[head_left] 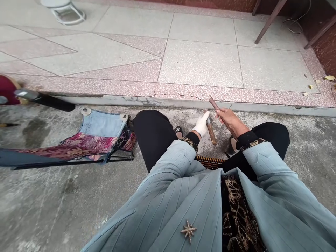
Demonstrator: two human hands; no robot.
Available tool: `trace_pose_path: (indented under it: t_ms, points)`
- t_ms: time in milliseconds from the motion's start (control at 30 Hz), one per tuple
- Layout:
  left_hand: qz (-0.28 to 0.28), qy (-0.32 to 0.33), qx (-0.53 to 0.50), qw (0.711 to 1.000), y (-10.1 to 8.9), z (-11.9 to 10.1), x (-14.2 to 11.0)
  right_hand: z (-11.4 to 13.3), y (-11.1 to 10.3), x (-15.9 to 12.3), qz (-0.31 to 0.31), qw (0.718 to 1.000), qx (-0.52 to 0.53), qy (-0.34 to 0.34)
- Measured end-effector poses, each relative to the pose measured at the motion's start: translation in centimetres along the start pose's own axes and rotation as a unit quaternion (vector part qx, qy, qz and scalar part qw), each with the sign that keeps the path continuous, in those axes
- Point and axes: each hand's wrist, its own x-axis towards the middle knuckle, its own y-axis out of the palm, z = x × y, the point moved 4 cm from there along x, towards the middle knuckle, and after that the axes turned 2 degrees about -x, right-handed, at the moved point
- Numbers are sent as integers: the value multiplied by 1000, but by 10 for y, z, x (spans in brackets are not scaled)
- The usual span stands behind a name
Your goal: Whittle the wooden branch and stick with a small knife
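My left hand (201, 125), in a white glove, is closed around a tool with a brown wooden handle (212, 134). A grey band circles the tool just above that handle, and its upper end is mostly hidden by the glove. My bare right hand (228, 119) grips a brown stick (214, 103), whose pale tip points up and left towards the step. Both hands are between my knees, close together but apart, above the concrete ground.
A raised tiled step (199, 63) runs across in front of my feet. To the left stands a folding chair (102, 122) with blue and flowered cloth. A white stool (69, 14) is at the upper left, and wooden legs (270, 21) stand at the upper right.
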Motion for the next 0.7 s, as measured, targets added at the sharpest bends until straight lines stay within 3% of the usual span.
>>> trace_pose_path:
  t_ms: [100, 300, 500, 700]
  points:
    - [-20, 2, 30, 999, -5, -1, 5, 0, 6, -6, -9, 1000, 26, 12]
    - [-119, 4, 53, 991, -14, -1, 8, 1, 14, -9, -13, 999, 31, 16]
    - [-81, -23, 34, 996, -7, 0, 3, 0, 19, -5, -31, 999, 29, 9]
    - [-144, -58, 36, 987, -17, -4, -1, -17, 21, 9, -87, 995, -40, 5]
